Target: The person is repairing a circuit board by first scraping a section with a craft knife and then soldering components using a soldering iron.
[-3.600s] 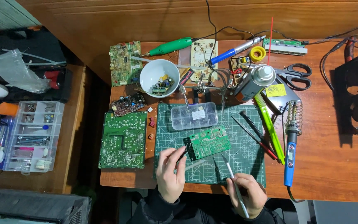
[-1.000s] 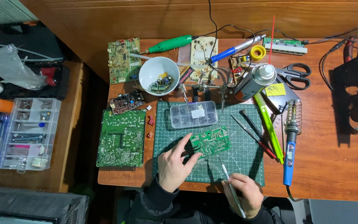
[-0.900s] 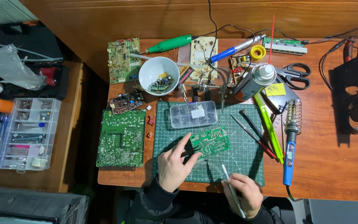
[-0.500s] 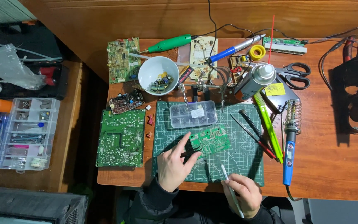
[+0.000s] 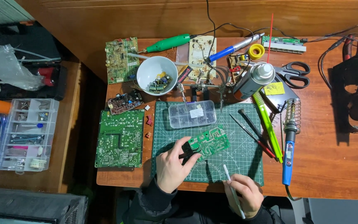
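Both forearms, in dark sleeves, come in from the bottom edge. The left hand (image 5: 172, 165) lies palm down, its fingers (image 5: 186, 146) bent forward and pinching at the tips. The right hand (image 5: 243, 197) is lower and more to the right, curled in a loose fist, knuckles up.

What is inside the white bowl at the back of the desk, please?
The white bowl holds a small heap of loose electronic parts against its right side; whatever lies beneath the heap is covered.

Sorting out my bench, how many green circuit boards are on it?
3: small board under the left hand, large board left of the mat, another beside the bowl. Others may be hidden.
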